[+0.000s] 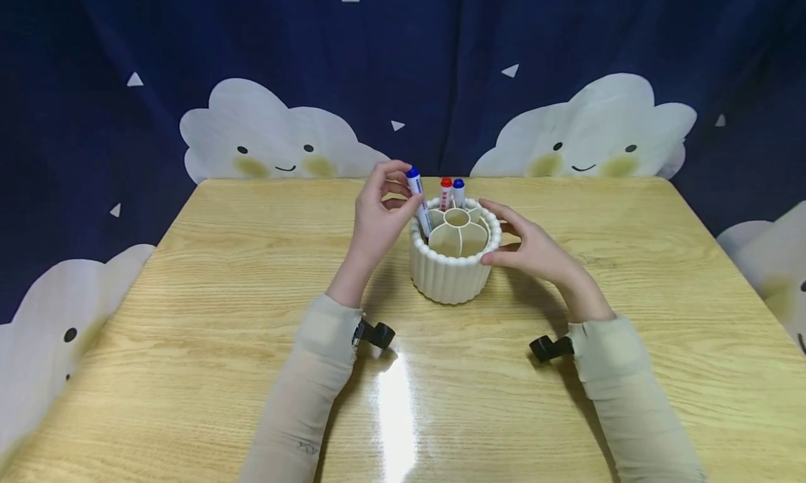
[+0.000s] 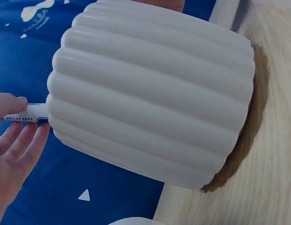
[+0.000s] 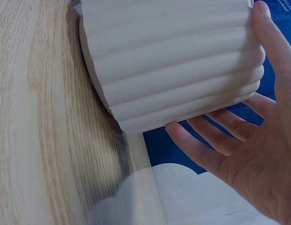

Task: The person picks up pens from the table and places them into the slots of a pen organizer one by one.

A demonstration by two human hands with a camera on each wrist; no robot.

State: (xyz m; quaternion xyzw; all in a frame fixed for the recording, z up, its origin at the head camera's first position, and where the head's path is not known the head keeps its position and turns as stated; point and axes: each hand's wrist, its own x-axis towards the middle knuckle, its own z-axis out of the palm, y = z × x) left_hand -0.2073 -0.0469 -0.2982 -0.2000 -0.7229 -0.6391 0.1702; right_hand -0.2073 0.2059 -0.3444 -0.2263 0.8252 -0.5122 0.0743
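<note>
A cream ribbed pen holder [image 1: 448, 281] with a beaded rim and several inner compartments stands on the table. My left hand [image 1: 385, 206] pinches a white marker with a blue cap [image 1: 417, 186] between thumb and fingers. The marker leans, cap up, its lower end inside the holder's left side. In the left wrist view, the holder's wall [image 2: 150, 89] hides that end. My right hand [image 1: 529, 248] holds the holder's right side, thumb at the near rim, fingers along the wall. Toward the back of the holder stand a red-capped marker [image 1: 446, 194] and another blue-capped marker [image 1: 459, 194].
The wooden table [image 1: 220, 294] runs back to a dark blue curtain [image 1: 428, 56] printed with white clouds and triangles. A small black camera [image 1: 378, 334] sits at the left wrist, and another black camera [image 1: 546, 348] at the right.
</note>
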